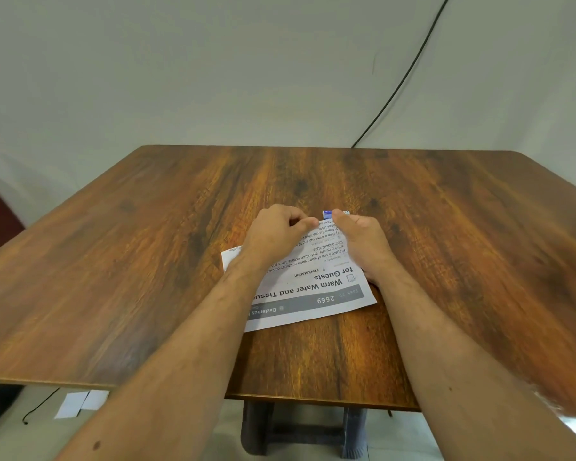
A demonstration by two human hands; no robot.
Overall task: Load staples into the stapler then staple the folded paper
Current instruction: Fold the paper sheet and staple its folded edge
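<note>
My left fingers [300,218] curl and pinch the far edge of the paper [308,287]; my right fingers [341,218] lie on the same edge, thumb stretched, though whether they grip it I cannot tell. A small blue-and-white box [328,213] shows just beyond my right fingers. The paper lies printed side up on the table [147,244]. A black cable [409,71] runs down the wall behind.
</note>
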